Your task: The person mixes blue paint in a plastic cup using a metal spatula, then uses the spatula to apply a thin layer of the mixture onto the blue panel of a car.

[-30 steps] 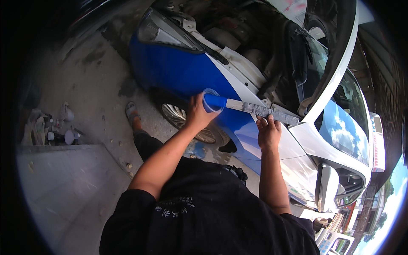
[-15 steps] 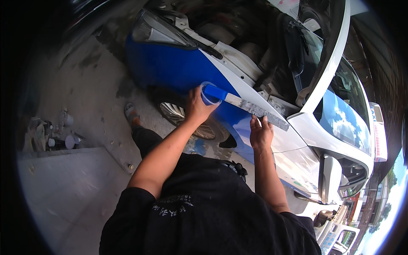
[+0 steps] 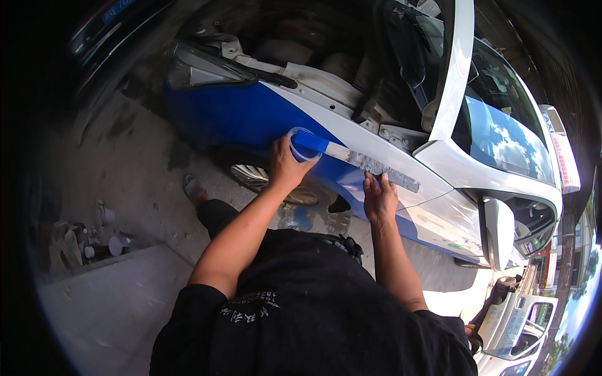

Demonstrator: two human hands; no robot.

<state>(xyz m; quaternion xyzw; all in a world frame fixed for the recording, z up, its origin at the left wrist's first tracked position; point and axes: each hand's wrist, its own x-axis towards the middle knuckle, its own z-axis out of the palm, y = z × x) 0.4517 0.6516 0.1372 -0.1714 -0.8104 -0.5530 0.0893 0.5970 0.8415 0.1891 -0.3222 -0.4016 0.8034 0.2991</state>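
Note:
A clear plastic cup (image 3: 306, 156) with blue paint in it is gripped by my left hand (image 3: 287, 168), its fingers curled round the side. Across the cup's mouth lies a long flat stirring stick (image 3: 367, 162). Its left end is coated in blue, the middle is pale, and the right part is crusted with grey. My right hand (image 3: 380, 200) pinches this grey part from below with the fingertips. Both hands are held above the front fender (image 3: 251, 116) of a car, which is painted blue toward the front and white toward the door.
The engine bay (image 3: 313, 56) stands uncovered beyond my hands. A wheel (image 3: 251, 178) and a side mirror (image 3: 498, 233) are close by. Containers and tools (image 3: 94, 241) sit on the floor at left, beside a grey panel (image 3: 119, 294). Another white vehicle (image 3: 514, 326) is at lower right.
My view has shifted, so the car's front sits further left and the other vehicle shows more. The cup and stick stay in my hands, the stick lying at nearly the same slant.

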